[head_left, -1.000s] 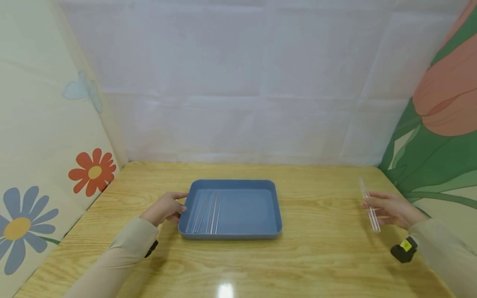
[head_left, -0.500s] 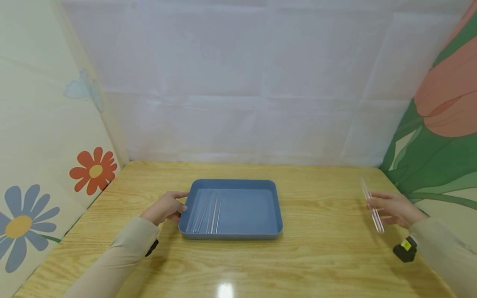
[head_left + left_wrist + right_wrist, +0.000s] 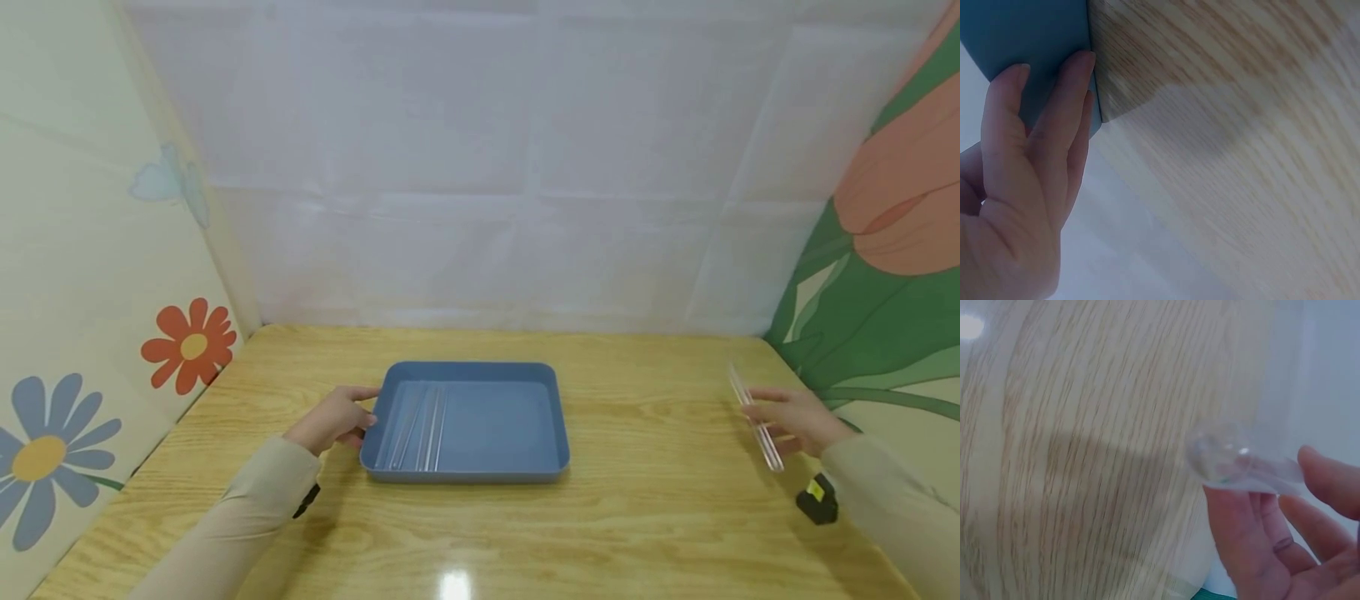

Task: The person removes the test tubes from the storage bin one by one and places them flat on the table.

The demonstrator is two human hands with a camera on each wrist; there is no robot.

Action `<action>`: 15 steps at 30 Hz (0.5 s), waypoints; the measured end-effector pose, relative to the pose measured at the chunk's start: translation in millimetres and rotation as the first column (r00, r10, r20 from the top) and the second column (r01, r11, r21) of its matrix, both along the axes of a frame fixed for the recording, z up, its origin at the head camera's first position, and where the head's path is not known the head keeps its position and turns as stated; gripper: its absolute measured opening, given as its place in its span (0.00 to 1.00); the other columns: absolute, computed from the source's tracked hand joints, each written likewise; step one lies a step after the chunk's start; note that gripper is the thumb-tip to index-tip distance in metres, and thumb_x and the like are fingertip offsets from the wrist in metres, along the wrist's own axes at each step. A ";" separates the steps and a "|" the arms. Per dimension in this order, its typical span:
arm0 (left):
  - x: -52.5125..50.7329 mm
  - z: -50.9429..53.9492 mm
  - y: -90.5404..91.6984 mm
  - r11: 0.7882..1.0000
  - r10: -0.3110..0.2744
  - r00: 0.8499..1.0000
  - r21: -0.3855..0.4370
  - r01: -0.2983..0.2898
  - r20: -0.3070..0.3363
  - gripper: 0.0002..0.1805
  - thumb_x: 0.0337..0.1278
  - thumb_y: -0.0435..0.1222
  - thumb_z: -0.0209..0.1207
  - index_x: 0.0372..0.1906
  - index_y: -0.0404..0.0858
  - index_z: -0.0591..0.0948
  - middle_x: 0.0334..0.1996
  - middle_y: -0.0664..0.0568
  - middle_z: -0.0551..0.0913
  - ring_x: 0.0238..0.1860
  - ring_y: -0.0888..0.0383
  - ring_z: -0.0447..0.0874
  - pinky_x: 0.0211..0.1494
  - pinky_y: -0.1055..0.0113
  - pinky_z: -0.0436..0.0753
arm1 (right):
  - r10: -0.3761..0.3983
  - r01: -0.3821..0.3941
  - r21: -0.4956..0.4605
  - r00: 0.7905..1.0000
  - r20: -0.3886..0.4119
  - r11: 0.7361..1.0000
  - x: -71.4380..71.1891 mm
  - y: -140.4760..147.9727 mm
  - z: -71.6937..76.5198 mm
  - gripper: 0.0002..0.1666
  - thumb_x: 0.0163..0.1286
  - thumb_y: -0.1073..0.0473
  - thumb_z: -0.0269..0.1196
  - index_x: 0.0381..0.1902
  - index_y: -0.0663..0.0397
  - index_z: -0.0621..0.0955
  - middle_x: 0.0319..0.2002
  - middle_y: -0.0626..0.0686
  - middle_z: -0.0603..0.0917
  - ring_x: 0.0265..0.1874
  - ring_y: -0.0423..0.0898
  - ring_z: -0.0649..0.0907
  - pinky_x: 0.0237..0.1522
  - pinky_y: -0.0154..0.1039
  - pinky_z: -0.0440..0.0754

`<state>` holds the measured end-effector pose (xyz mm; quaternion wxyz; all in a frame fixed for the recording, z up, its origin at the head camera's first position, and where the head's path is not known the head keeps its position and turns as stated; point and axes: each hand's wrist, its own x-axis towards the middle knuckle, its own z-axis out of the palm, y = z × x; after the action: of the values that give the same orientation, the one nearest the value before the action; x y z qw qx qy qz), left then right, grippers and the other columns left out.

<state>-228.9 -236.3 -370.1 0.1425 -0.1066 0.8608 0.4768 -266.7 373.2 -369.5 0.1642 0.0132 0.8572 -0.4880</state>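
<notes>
A blue rectangular tray (image 3: 498, 421) sits on the wooden table, with several clear, thin tubes (image 3: 422, 429) lying lengthwise in its left part. My left hand (image 3: 336, 419) is at the tray's left end; in the left wrist view its fairly straight fingers (image 3: 1060, 103) rest against the outer wall. Far to the right, my right hand (image 3: 797, 421) pinches a clear test tube (image 3: 756, 421) between thumb and fingers, above the table and tilted. In the right wrist view the tube's rounded end (image 3: 1219, 453) points toward the camera, slightly blurred.
The wood-grain table (image 3: 637, 517) ends at a white sheet (image 3: 525, 183) behind. Printed flower panels stand at both sides, the right one (image 3: 900, 333) near my right hand. A black device with a yellow mark (image 3: 817, 498) is on the right wrist.
My right hand has stayed nearly in place, while the test tube in it has shifted slightly right and its lean has grown a little. My left hand and the tray look unmoved.
</notes>
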 end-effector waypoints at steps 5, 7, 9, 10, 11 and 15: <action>0.8 0.8 -0.1 1.000 0.003 1.000 0.004 -0.003 -0.005 0.32 0.62 0.20 0.53 0.71 0.26 0.59 0.41 0.33 0.82 0.27 0.55 0.82 0.26 0.64 0.83 | -0.010 0.011 0.034 1.000 -0.012 0.999 -2.1 1.0 -0.5 0.39 0.74 0.58 0.53 0.69 0.80 0.50 0.35 0.50 0.82 0.30 0.45 0.82 0.31 0.47 0.82; 1.2 0.9 -0.3 1.000 0.005 1.000 0.004 -0.005 -0.005 0.32 0.62 0.20 0.53 0.71 0.26 0.59 0.41 0.33 0.82 0.27 0.55 0.82 0.26 0.64 0.83 | -0.015 0.016 0.045 1.000 -0.022 0.999 -2.4 1.3 -1.2 0.38 0.74 0.59 0.53 0.68 0.80 0.50 0.35 0.51 0.82 0.30 0.45 0.81 0.31 0.47 0.82; 1.6 0.6 -0.7 1.000 0.004 1.000 0.004 -0.004 -0.005 0.32 0.62 0.20 0.53 0.71 0.26 0.60 0.41 0.33 0.82 0.27 0.55 0.82 0.26 0.64 0.83 | -0.019 0.021 0.055 0.999 -0.030 0.998 -2.5 1.4 -1.9 0.38 0.74 0.59 0.53 0.68 0.81 0.50 0.36 0.53 0.83 0.30 0.46 0.81 0.30 0.48 0.82; 1.7 0.3 -0.9 1.000 0.006 1.000 0.004 -0.006 -0.004 0.32 0.62 0.20 0.53 0.71 0.26 0.60 0.41 0.33 0.82 0.27 0.55 0.82 0.26 0.64 0.83 | -0.017 0.020 0.064 0.999 -0.034 0.998 -2.4 1.7 -2.1 0.38 0.74 0.59 0.52 0.68 0.81 0.51 0.37 0.55 0.83 0.30 0.46 0.81 0.30 0.48 0.82; 1.9 -0.2 -1.0 1.000 0.008 1.000 0.006 -0.008 -0.003 0.32 0.62 0.20 0.53 0.71 0.26 0.60 0.41 0.34 0.83 0.27 0.55 0.82 0.26 0.64 0.83 | -0.014 0.017 0.072 0.999 -0.039 0.997 -2.5 2.0 -2.6 0.38 0.74 0.59 0.52 0.68 0.82 0.51 0.37 0.56 0.83 0.30 0.46 0.81 0.30 0.48 0.82; 2.1 -2.0 -1.6 1.000 0.005 1.000 0.004 -0.005 -0.004 0.32 0.62 0.20 0.53 0.71 0.26 0.60 0.40 0.36 0.83 0.27 0.56 0.82 0.27 0.64 0.84 | -0.011 0.016 0.093 0.999 -0.053 0.996 -2.5 2.8 -4.3 0.38 0.74 0.60 0.53 0.67 0.82 0.51 0.38 0.57 0.83 0.30 0.46 0.81 0.30 0.48 0.82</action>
<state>-226.8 -237.9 -372.1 0.1399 -0.1076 0.8597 0.4793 -269.2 376.0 -373.8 0.1377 0.0140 0.8828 -0.4488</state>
